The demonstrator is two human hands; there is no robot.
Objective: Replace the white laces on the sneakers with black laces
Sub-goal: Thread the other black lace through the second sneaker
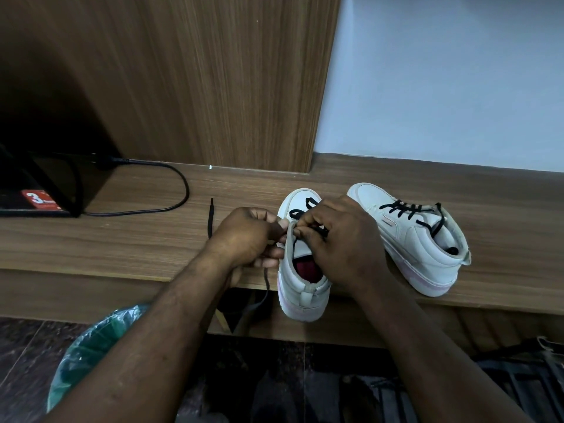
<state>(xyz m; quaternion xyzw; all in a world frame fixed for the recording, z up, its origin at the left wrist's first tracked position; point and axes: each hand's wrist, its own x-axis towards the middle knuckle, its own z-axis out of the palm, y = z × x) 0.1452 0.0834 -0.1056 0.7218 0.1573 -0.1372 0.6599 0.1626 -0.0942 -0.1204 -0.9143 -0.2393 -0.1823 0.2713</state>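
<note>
White high-top sneaker (305,288) stands at the front edge of the wooden desk (137,239), heel jutting over the edge, toe pointing away. The left hand (245,236) curls its fingers round a strand of black lace (266,282) that trails down past the desk edge. The right hand (345,239) pinches the lace at the upper eyelets. Just to the right a second sneaker (427,248) lies tilted, threaded with black laces. A loose lace end (210,218) and a black cable (183,190) lie farther left.
</note>
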